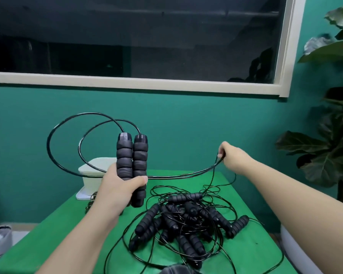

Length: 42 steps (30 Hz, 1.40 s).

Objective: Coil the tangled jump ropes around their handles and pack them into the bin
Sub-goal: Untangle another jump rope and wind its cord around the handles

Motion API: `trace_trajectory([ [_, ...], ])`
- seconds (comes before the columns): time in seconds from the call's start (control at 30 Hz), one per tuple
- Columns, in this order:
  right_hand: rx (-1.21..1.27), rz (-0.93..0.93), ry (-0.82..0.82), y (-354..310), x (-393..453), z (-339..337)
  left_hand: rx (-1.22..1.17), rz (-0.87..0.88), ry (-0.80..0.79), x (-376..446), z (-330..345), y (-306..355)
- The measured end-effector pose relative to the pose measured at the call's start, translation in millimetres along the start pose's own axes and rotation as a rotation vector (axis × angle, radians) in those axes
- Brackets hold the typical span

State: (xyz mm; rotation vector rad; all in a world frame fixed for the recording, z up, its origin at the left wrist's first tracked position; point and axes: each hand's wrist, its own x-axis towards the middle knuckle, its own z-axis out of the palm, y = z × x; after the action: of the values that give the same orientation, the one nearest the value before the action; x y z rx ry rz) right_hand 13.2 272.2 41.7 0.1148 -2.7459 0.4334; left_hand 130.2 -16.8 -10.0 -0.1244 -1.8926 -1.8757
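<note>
Two handles upright in one hand, cord drawn out by the other.

Nearest, a tangled pile of jump ropes (pixel 188 224) lies on the green table (pixel 53 230). Above it the left hand (pixel 117 186) grips a pair of handles (pixel 132 167) side by side; the right hand (pixel 231 155) pinches their cord (pixel 186 176). A white bin (pixel 91 175) stands behind the left hand.

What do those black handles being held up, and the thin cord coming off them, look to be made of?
The handles look like soft matte foam: dull, ribbed into padded rings, with harder-looking grey caps on top. The cord seems a thin cable in a glossy plastic coat: it glints and holds springy loops. What lies under the coat cannot be seen.
</note>
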Motion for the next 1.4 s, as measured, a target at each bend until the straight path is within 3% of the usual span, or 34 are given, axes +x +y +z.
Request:
trace_trajectory([
  [0.2, 0.069, -0.364, 0.307, -33.7, 27.0, -3.0, 0.028, -0.104, 0.030, 1.5, -2.4, -44.1],
  [0.3, -0.090, -0.429, 0.239, -41.6, 36.0, -1.4, 0.033, -0.145, 0.054, 2.0, -1.7, -59.1],
  [0.5, -0.247, -0.321, -0.010, -27.4, 35.1, 19.2, 0.073, -0.272, -0.092, -8.4, 3.8, -76.7],
  [0.63, -0.297, -0.267, -0.074, -20.8, 19.5, 28.5, 0.089, -0.366, -0.219, -13.9, 7.1, -90.1],
  [1.13, -0.291, -0.008, 0.036, -18.8, -7.7, 52.7, 0.061, -0.523, -0.282, -37.4, 2.6, -113.1],
  [1.4, -0.276, 0.024, 0.001, -12.7, -5.8, 61.1, 0.176, -0.540, -0.382, -40.5, -3.3, -114.8],
])
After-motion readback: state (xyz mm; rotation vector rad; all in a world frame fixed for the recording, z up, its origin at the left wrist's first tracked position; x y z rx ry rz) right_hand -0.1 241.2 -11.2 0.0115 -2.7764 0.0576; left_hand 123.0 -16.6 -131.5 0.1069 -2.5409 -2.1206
